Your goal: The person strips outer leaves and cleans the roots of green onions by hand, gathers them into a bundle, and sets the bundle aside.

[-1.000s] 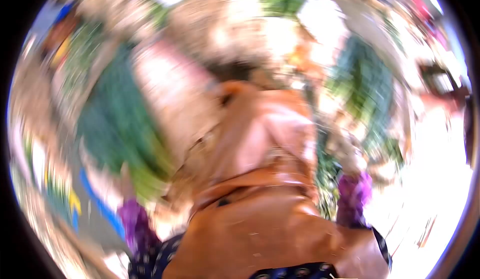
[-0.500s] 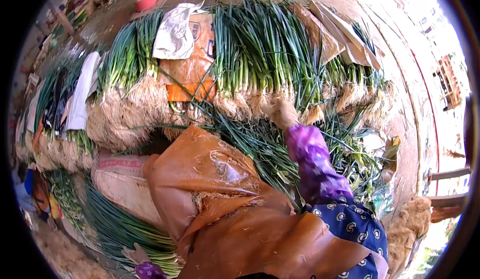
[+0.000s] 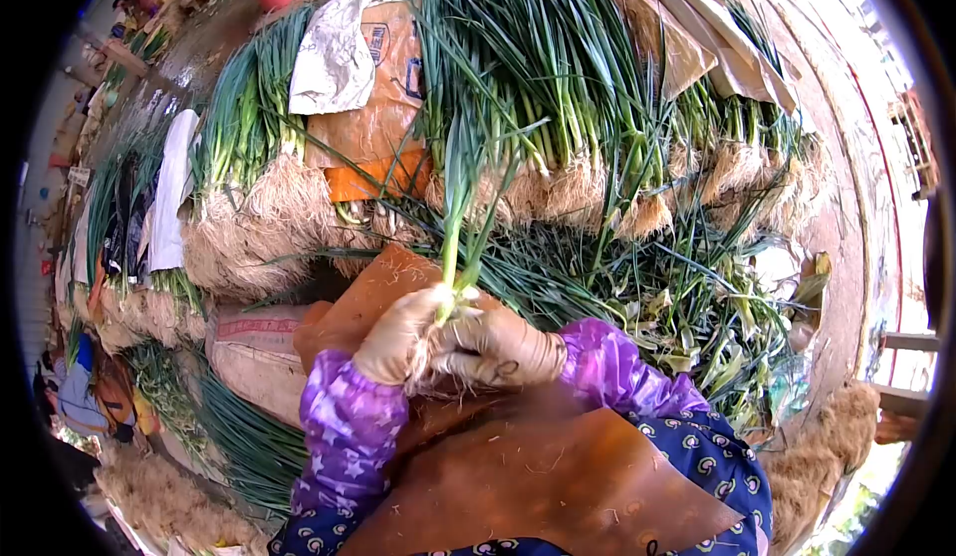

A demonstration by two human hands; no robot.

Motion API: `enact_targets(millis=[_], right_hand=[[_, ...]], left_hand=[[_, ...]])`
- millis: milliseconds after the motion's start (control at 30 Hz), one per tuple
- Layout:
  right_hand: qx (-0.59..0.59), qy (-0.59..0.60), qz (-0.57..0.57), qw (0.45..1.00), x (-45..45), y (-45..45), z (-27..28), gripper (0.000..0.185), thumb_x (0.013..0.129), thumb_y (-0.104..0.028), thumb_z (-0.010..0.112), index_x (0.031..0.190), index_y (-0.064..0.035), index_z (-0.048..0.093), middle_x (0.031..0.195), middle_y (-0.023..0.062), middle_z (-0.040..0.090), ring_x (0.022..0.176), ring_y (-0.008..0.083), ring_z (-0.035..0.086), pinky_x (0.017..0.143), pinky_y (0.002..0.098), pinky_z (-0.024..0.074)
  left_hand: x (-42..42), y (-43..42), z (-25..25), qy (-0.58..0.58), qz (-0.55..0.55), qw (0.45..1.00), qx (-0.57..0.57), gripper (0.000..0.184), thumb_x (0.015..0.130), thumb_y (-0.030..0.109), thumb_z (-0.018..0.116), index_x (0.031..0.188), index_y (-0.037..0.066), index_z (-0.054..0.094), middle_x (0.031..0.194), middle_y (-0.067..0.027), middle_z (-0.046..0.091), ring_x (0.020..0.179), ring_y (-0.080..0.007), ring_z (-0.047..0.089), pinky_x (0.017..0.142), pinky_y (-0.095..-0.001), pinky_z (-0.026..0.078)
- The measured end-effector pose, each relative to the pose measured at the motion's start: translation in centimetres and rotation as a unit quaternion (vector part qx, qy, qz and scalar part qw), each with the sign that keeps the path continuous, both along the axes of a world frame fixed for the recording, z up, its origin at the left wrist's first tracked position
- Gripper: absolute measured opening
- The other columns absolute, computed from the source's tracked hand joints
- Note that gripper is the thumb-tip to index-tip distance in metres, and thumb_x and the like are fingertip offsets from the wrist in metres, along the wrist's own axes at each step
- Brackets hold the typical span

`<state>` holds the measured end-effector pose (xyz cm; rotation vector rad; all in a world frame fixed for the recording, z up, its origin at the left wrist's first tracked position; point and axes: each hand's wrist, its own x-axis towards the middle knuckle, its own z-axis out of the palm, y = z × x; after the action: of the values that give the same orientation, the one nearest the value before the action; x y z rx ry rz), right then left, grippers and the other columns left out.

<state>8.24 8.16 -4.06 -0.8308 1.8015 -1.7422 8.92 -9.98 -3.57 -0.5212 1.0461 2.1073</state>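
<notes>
One slim green onion clump (image 3: 455,237) is rising nearly upright above the brown apron (image 3: 538,486), with two gloved hands gripping it low down; the number of its stalks is hard to tell. The left hand (image 3: 400,337) is wrapping its fingers around the pale base, and the right hand (image 3: 508,345) is pinching at the roots with bent fingers, their tips partly hidden. One stuffed sack (image 3: 264,362) with a red band is lying left of the apron, its cloth hiding the contents. Nearer along that side of the apron, one spread of long green leaves (image 3: 254,446) is fanning out. Beyond the apron, a row of green onions (image 3: 538,78) is lining up with roots facing it, too many to count. One creased white cloth (image 3: 337,53) is draping over one brown plastic sheet (image 3: 373,143), both beyond the apron. Right of the apron, one heap of loose leaves (image 3: 687,307) is lying close to the row, and one matted fibrous mass (image 3: 822,456) is resting farther out.
</notes>
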Motion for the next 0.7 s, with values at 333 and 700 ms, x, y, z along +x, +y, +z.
enact_targets(millis=[333,700], right_hand=[[0.555,0.146,-0.151,0.804,-3.6,4.6,-12.0,0.082,0.063,-0.046,0.074,0.126,-0.0047,0.042,0.126,0.0196,0.045,0.123,0.0289,0.039,0.101,0.0432,0.0286],[0.743,-0.076,-0.291,0.598,3.0,30.8,-14.9,0.035,0.073,-0.018,0.06,0.108,-0.0174,0.052,0.092,0.0168,0.064,0.088,0.0312,0.063,0.073,0.043,0.0499]], left_hand=[[-1.4,-5.5,1.0,0.252,0.002,0.932,0.26,0.039,0.09,0.012,0.046,0.118,-0.015,0.04,0.068,-0.0076,0.056,0.05,-0.0118,0.052,0.041,-0.0246,0.045],[-0.7,-0.2,-0.2,-0.079,-0.071,0.986,0.127,0.059,0.087,0.03,0.053,0.131,-0.005,0.033,0.101,-0.0254,0.059,0.074,-0.0282,0.066,0.062,-0.0361,0.058]])
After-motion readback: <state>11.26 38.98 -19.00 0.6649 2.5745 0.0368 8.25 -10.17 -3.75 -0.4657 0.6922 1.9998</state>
